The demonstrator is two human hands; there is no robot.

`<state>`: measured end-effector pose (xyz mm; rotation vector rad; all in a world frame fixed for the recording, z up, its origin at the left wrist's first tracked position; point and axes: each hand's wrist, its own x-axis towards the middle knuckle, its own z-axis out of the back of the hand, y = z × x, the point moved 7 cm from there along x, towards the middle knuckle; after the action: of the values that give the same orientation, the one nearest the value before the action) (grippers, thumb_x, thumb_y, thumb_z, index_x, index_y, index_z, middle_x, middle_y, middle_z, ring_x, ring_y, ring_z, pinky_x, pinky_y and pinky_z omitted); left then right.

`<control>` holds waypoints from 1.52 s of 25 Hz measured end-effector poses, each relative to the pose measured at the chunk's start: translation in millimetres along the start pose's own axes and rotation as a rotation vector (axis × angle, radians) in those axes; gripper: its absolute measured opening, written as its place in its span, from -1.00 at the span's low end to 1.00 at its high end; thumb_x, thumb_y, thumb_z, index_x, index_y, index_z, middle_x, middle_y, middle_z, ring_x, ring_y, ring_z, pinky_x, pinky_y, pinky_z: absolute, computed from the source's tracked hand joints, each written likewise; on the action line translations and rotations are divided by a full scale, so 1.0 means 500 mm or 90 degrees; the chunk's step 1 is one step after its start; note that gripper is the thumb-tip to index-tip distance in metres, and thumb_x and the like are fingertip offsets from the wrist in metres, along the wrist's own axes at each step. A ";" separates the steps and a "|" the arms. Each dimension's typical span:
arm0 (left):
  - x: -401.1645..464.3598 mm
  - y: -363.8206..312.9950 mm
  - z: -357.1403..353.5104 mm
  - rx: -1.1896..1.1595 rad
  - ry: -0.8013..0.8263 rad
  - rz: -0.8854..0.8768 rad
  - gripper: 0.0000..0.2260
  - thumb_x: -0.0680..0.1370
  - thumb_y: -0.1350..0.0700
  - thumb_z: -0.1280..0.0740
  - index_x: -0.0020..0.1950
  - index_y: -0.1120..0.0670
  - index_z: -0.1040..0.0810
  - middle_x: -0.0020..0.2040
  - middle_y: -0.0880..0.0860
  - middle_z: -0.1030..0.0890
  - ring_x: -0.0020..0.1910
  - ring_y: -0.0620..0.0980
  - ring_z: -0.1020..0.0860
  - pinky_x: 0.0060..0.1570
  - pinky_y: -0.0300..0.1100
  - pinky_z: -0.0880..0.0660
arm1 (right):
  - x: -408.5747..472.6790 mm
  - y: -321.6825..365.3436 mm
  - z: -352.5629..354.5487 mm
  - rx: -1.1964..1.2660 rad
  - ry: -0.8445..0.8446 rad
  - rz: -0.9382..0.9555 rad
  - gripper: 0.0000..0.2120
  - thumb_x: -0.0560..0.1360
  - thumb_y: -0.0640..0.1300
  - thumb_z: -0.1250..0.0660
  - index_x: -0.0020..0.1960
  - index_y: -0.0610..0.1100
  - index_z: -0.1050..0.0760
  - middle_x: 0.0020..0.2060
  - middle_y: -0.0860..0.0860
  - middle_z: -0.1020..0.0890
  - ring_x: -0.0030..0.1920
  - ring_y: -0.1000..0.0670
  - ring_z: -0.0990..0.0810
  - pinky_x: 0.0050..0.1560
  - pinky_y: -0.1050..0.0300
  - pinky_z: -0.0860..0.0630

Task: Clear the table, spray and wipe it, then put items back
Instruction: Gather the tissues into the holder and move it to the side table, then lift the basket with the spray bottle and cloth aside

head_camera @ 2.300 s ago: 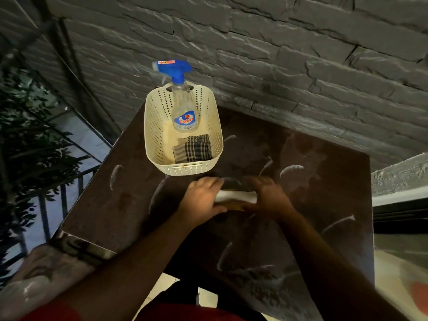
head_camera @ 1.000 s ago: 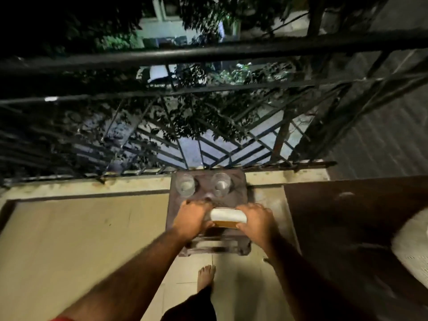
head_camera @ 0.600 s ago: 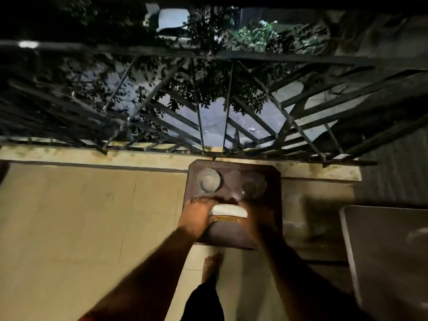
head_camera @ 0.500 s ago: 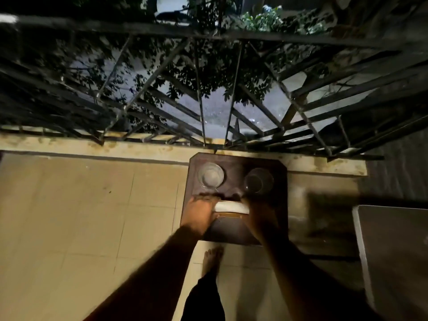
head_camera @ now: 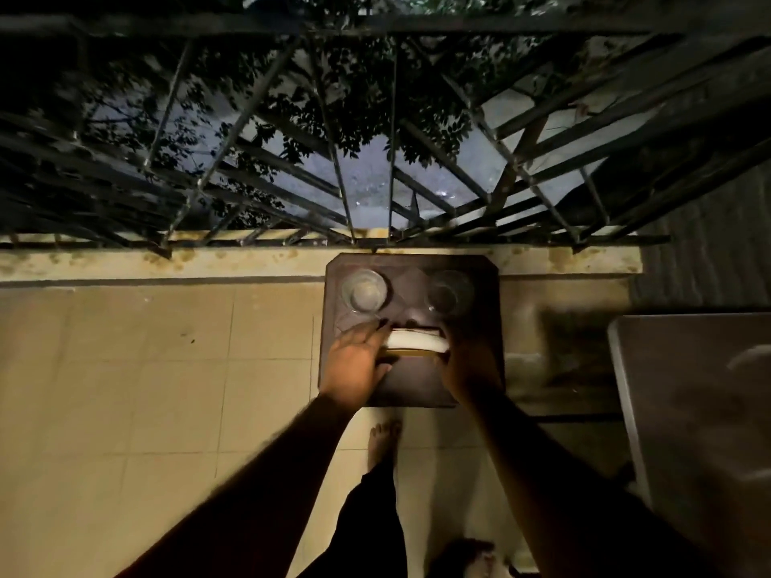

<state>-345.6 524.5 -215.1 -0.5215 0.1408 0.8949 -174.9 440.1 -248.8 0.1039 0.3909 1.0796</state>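
Both hands, left (head_camera: 358, 366) and right (head_camera: 469, 369), grip a flat white-topped, tan-edged box (head_camera: 416, 343) by its ends over the stool (head_camera: 417, 390).

We log stool (head_camera: 411, 385): dark brown top, looks like plastic, dull sheen. We note two glasses (head_camera: 365, 290) and (head_camera: 446, 293): clear glass, glossy. We record flat object (head_camera: 417, 343) between hands: white top face smooth, matt; yellowish edge below; material unclear. Floor tiles (head_camera: 167, 369): beige, smooth, faint satin. Ledge (head_camera: 208, 260): painted masonry, stained, rough. Railing (head_camera: 392, 118): dark metal bars, matt. Table (head_camera: 688, 410) at right: dark top, smeared, low gloss.
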 end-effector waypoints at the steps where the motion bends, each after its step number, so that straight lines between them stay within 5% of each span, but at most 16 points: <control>1: -0.017 -0.027 0.021 0.006 -0.017 -0.022 -0.41 0.47 0.00 -0.41 0.48 -0.03 -0.34 0.40 0.04 -0.44 0.36 0.06 -0.40 0.35 -0.09 -0.26 | -0.019 0.004 0.037 0.012 -0.016 0.010 -0.38 0.34 -0.13 -0.48 0.38 -0.10 -0.43 0.22 -0.25 -0.58 0.18 -0.30 -0.58 0.16 -0.19 -0.55; 5: -0.055 -0.198 0.108 0.016 -0.071 -0.137 -0.57 0.47 0.05 -0.41 0.33 0.05 -0.50 0.23 0.10 -0.58 0.20 0.13 -0.52 0.21 -0.05 -0.39 | -0.120 -0.042 0.231 0.027 -0.079 -0.024 -0.56 0.30 -0.19 -0.49 0.17 -0.22 -0.57 -0.08 -0.27 -0.64 -0.13 -0.32 -0.63 -0.16 -0.12 -0.59; 11: -0.109 -0.601 0.200 -0.017 -0.168 -0.362 -0.69 0.50 0.06 -0.38 0.22 0.10 -0.58 0.16 0.07 -0.62 0.15 0.10 -0.56 0.19 -0.09 -0.41 | -0.338 -0.254 0.498 0.120 -0.313 -0.084 -0.66 0.35 -0.11 -0.43 0.10 -0.20 -0.61 -0.02 -0.19 -0.67 -0.02 -0.24 -0.64 0.02 -0.08 -0.58; 20: -0.317 -1.130 0.064 0.016 -0.106 -0.695 -0.68 0.54 -0.04 -0.29 0.25 0.04 -0.57 0.19 0.00 -0.61 0.19 0.00 -0.55 0.25 -0.08 -0.43 | -0.870 -0.656 0.652 0.168 -0.484 -0.446 -0.65 0.45 -0.07 -0.41 0.21 -0.13 -0.56 0.13 -0.11 -0.62 0.17 -0.15 -0.56 0.21 0.03 -0.45; 30: -0.228 -1.278 -0.026 0.037 0.024 -0.690 -0.68 0.52 0.07 -0.36 0.26 0.08 -0.55 0.20 0.06 -0.60 0.17 0.06 -0.55 0.19 -0.10 -0.45 | -0.959 -0.764 0.540 0.245 -0.449 -0.612 -0.86 0.40 -0.04 -0.40 -0.09 -0.09 -0.60 -0.16 -0.07 -0.68 -0.11 -0.14 -0.66 -0.10 0.05 -0.56; 34: -0.092 -1.314 -0.020 -0.024 0.040 -0.521 -0.57 0.53 0.03 -0.38 0.36 0.12 -0.48 0.26 0.16 -0.56 0.23 0.14 -0.52 0.22 -0.04 -0.43 | -0.916 -0.829 0.584 0.379 -0.481 -0.716 -0.75 0.51 -0.02 -0.33 0.09 -0.15 -0.54 -0.03 -0.10 -0.67 -0.01 -0.17 -0.65 -0.03 0.03 -0.51; 38: 0.003 -1.317 -0.109 -0.015 0.173 -0.356 -0.35 0.52 -0.07 -0.38 0.47 0.24 -0.26 0.35 0.29 -0.47 0.32 0.26 -0.45 0.25 0.02 -0.39 | -0.854 -0.890 0.561 0.504 -0.393 -0.798 -0.59 0.51 0.12 -0.27 0.28 -0.04 -0.43 0.14 -0.04 -0.61 0.13 -0.15 -0.61 0.07 0.04 -0.49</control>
<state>170.2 162.9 -16.4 -0.6606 0.2182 0.2778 123.4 -114.3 1.6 0.7623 0.2171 -0.4034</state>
